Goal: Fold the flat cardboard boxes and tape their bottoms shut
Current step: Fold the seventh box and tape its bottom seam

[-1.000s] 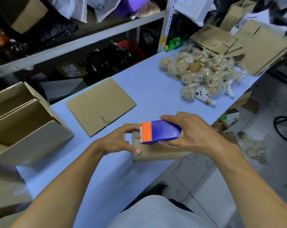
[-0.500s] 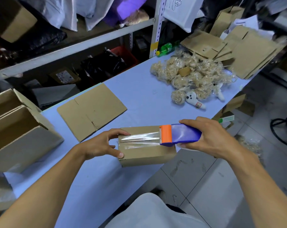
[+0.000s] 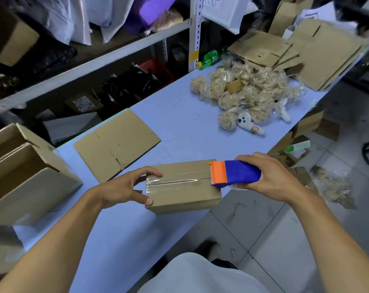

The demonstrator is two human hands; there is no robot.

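Note:
A small folded cardboard box stands at the near edge of the blue table. Clear tape runs along its top seam from the left end to the right end. My left hand grips the box's left end, thumb on the front face and fingers on top. My right hand holds a blue and orange tape dispenser, whose orange head sits at the box's right edge. A flat unfolded box lies just behind.
Open folded boxes crowd the left side. A pile of plastic-wrapped fluffy bundles and a white plush toy lie at the back right, with stacked flat cardboard beyond. Metal shelving borders the far edge. Scraps litter the floor at right.
My right hand has drawn the dispenser from the box's left end across to its right edge, laying tape along the seam. My left hand stayed on the left end.

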